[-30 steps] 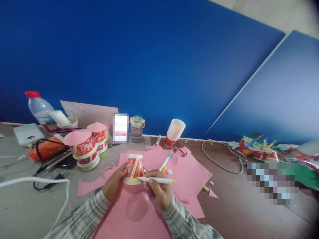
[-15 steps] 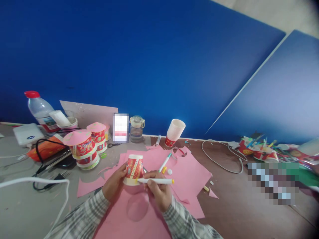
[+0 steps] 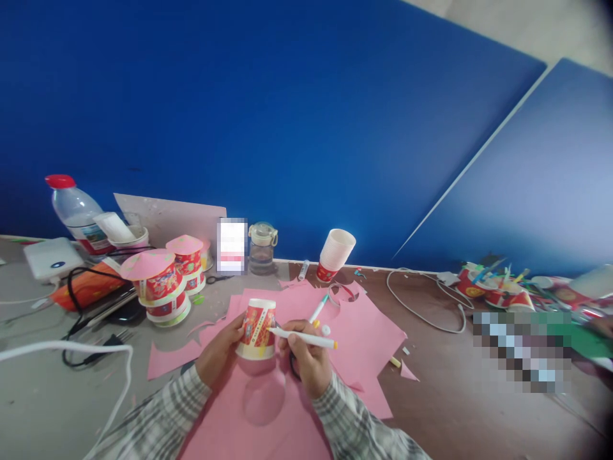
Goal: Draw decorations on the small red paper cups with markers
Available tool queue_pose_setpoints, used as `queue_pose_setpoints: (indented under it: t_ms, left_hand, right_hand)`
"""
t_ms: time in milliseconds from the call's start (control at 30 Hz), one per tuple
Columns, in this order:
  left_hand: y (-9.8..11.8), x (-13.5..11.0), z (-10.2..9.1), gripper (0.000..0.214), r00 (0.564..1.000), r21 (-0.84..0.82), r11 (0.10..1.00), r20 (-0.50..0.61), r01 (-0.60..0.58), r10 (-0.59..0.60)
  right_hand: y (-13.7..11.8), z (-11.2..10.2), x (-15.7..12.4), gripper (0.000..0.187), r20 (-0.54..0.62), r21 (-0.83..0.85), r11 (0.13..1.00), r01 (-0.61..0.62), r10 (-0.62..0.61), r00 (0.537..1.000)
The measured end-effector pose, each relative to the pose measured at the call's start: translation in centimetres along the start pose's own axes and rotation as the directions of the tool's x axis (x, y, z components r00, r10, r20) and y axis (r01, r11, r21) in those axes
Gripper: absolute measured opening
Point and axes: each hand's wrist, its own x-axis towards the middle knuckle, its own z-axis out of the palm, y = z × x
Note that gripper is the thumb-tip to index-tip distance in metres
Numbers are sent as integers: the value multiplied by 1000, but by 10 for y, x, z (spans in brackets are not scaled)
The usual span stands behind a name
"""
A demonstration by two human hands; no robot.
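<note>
**Thin cup (image 3: 257,338) in my left hand (image 3: 221,352), marker (image 3: 306,337) in my right hand (image 3: 312,365)**

I have the cup out in front of me, above the pink paper (image 3: 249,437), its wider end down and its narrower end up. My left fingers close round its left side; I cannot tell whether the bottom edge rests on anything. My right hand grips the white marker near its tip, pen-fashion, and the tip sits right at the cup's red printed side. Whether it presses there, I can't tell. There is yellow on the pale band round the wide end.

The cup looks like paper, so I judge it very light and easily dented: stiffest at its two ends, softest halfway up the wall. A loose hold close to an end should keep it round, while a hard squeeze in the middle would likely buckle it. The printed face may be a little slick, and wet ink could smear under a thumb, so the dry left side seems the place to hold.

The marker I take to be light and rigid, a smooth barrel best held low, behind the tip. Another marker (image 3: 318,309) lies on the paper beyond my right hand.
</note>
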Motion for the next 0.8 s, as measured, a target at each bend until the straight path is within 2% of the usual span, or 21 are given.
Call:
queue_pose_setpoints:
  t_ms: [133,300,467,667,800]
  left_hand:
    - [1,0,2,37,1000,-10,1000,18,-3,3]
    - [1,0,1,37,1000,18,1000,16,3,-3]
    - [0,0,-2,36,999,0,1000,32,-8,8]
    - [1,0,0,38,999,-8,1000,37,26,-26]
    - [1,0,1,39,1000,-9,1000,10,28,-28]
  right_hand:
    - [2,-2,-2,21,39,-12,999,-37,38,999]
    - [4,0,2,19,2,74,997,-7,7,1000]
    - [1,1,-1,20,47,32,998,-61,59,997]
    - [6,-2,9,20,-11,88,996,33,-33,999]
    - [9,-4,7,19,45,108,994,16,-21,999]
